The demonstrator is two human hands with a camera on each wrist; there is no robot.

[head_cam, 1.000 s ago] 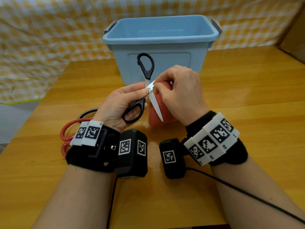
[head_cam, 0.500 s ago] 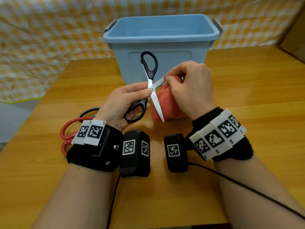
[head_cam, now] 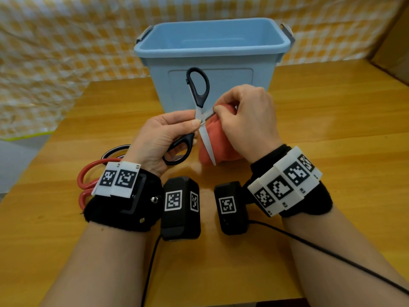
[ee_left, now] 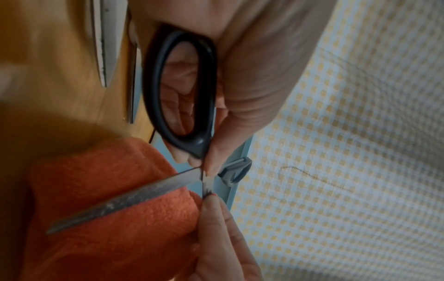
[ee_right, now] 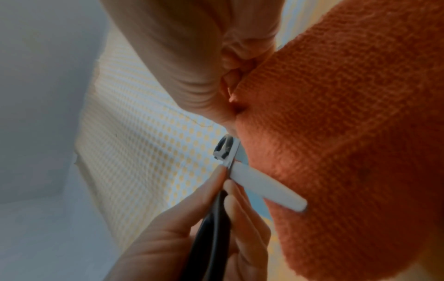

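Scissors [head_cam: 205, 140], black-handled, are held above the table [head_cam: 332, 129], just in front of the blue bin [head_cam: 234, 85], with the blades spread wide apart. Left hand [head_cam: 159, 138] grips them: thumb and forefinger pinch the pivot, and the remaining fingers curl at the lower handle loop, which lies against the palm. Upper handle loop stands free, upright before the bin's front wall. One blade is bare and points down toward the person, lying across the orange cloth [head_cam: 219, 142]. Right hand [head_cam: 247, 120] pinches a fold of that cloth onto the second blade, close to the pivot, between thumb and forefinger; the other fingers curl over the bunched cloth. Cloth hangs below the right palm; contact with the table cannot be confirmed. Red loops [head_cam: 88, 176] lie on the table beside the left wrist, partly hidden by the wrist band.
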